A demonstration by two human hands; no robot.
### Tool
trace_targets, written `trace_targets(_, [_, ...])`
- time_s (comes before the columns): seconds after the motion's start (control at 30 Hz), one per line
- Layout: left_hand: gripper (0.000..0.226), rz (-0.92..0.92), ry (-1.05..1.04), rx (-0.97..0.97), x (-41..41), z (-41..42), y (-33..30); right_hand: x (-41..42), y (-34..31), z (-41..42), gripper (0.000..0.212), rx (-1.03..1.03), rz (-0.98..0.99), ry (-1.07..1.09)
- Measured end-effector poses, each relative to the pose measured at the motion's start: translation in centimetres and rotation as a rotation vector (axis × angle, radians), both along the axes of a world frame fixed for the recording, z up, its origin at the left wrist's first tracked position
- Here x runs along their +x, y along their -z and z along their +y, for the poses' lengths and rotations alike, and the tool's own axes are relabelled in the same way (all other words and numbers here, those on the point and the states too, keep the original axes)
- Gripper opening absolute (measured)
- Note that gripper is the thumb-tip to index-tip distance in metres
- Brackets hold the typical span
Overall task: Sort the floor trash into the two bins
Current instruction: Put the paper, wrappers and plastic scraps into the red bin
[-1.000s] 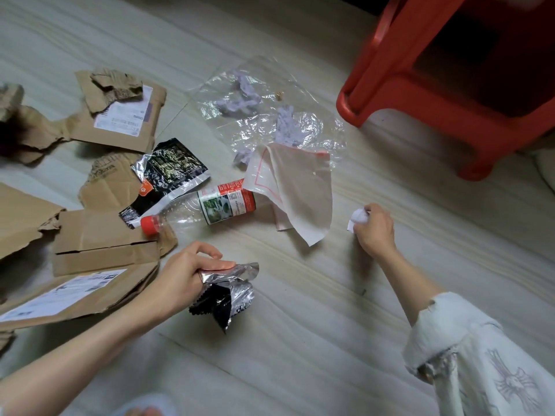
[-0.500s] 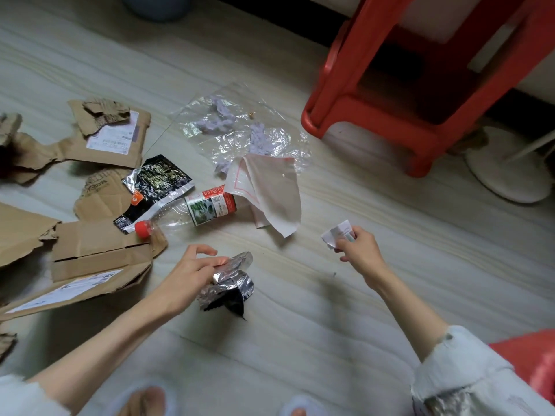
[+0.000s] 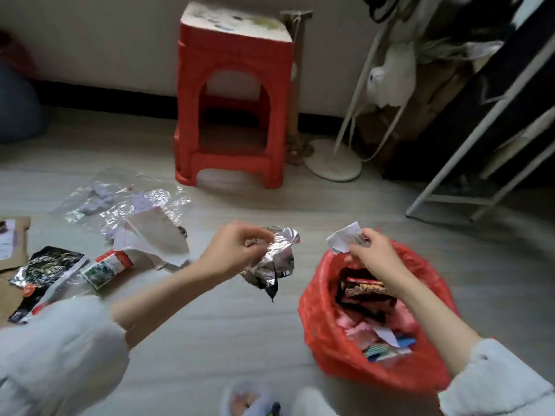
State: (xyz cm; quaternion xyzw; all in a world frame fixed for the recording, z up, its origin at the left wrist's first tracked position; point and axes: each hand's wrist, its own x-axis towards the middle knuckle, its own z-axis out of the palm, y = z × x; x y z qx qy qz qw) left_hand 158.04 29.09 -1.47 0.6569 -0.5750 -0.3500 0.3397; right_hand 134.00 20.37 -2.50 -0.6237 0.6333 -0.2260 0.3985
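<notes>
On the floor at lower right, a red plastic bag (image 3: pixel 327 340) stands open, holding a dark snack wrapper (image 3: pixel 365 291), pink scraps and other mixed packets. Just above its rim the right hand (image 3: pixel 374 255) pinches a small white paper scrap (image 3: pixel 342 239). Left of the bag, clear of the floor, the left hand (image 3: pixel 232 250) pinches a crumpled silver foil wrapper (image 3: pixel 274 259). Further left lie a clear plastic sheet (image 3: pixel 120 199), a white pouch (image 3: pixel 153 235), a plastic bottle (image 3: pixel 103 267), a black foil packet (image 3: pixel 48 265) and brown cardboard (image 3: pixel 15 241). Behind them a red stool (image 3: pixel 234 94) stands against the wall, a white fan base (image 3: pixel 333 163) beside it.
</notes>
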Motion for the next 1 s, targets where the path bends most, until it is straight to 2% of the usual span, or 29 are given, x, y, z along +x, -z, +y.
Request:
trace_targets(0.13, [0.021, 0.288, 0.067, 0.096, -8.8, -3.6, -1.3, -8.9, 0.6, 0.0, 0.019, 0.057, 0.104, 0.147])
trace_targets(0.27, [0.022, 0.373, 0.12, 0.219, -16.7, -4.9, 1.2, -15.8, 3.1, 0.1, 0.017, 0.173, 0.282, 0.201])
trace_targets(0.3, [0.022, 0.301, 0.174, 0.233, -18.1, -4.8, 2.5, -16.6, 3.5, 0.4, 0.013, 0.229, 0.301, 0.185])
trace_targets(0.33, [0.022, 0.151, 0.255, 0.224, -19.1, -4.6, 4.0, -17.2, 4.0, 0.7, 0.009, 0.272, 0.311, 0.168])
trace_targets(0.4, [0.028, -0.178, 0.464, 0.192, -20.6, -3.8, 6.5, -17.5, 4.4, 1.0, 0.018, 0.292, 0.387, 0.122])
trace_targets(0.5, [0.034, -0.544, 0.658, 0.151, -21.8, -2.4, 8.1, -17.2, 4.7, 1.3, 0.037, 0.105, 0.573, 0.128])
trace_targets(0.57, [0.035, -0.686, 0.667, 0.058, -21.9, -2.2, 8.2, -16.0, 4.6, 2.3, 0.031, -0.036, 0.525, 0.096])
trace_targets(0.67, [0.034, -0.562, 0.675, 0.093, -21.2, -2.4, 8.4, -14.0, 4.5, 4.3, 0.024, -0.167, 0.433, -0.056])
trace_targets(0.8, [0.035, -0.36, 0.721, 0.139, -20.6, -2.1, 8.0, -13.2, 5.1, 6.2, 0.027, -0.104, 0.452, -0.24])
trace_targets(0.87, [0.021, -0.269, 0.656, 0.067, -21.5, -1.7, 7.5, -13.5, 5.1, 6.6, 0.027, -0.081, 0.44, -0.231])
trace_targets(0.93, [0.022, -0.259, 0.597, 0.044, -22.3, -1.3, 7.3, -13.9, 5.0, 7.0, 0.026, -0.088, 0.465, -0.206])
trace_targets(1.0, [0.024, -0.414, 0.576, 0.08, -22.2, -1.0, 7.8, -14.2, 5.1, 7.8, 0.028, -0.057, 0.522, -0.237])
